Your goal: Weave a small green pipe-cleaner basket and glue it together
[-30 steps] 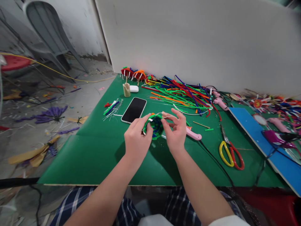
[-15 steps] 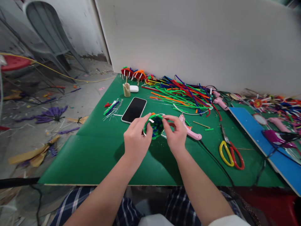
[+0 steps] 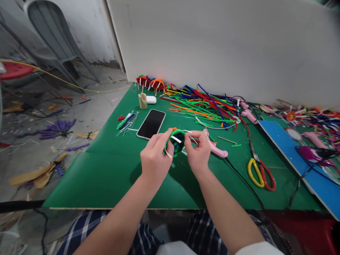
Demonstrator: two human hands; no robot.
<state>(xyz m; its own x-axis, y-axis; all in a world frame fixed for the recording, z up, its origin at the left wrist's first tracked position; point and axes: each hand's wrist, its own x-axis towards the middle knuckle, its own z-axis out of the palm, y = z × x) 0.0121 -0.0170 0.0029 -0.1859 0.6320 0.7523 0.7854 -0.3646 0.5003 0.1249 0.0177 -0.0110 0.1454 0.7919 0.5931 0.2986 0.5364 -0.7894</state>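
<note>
Two hands hold a small woven cup (image 3: 176, 141) above the green mat (image 3: 106, 177), just right of the phone (image 3: 151, 124). Left hand (image 3: 155, 161) fingers clamped on its left rim; right hand (image 3: 199, 152) pinches the right rim. Weave looks unfinished: white ribs stick out, loose sticks (image 3: 209, 106) piled far.

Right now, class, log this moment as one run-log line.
left hand: grips green woven piece | right hand: pinches its rim | behind: phone | right: pink glue gun, scissors | surface: green mat

The left hand (image 3: 155, 161) and right hand (image 3: 199, 154) hide part of the ring (image 3: 177, 141); the blue board (image 3: 281, 145) is cut off at right.
</note>
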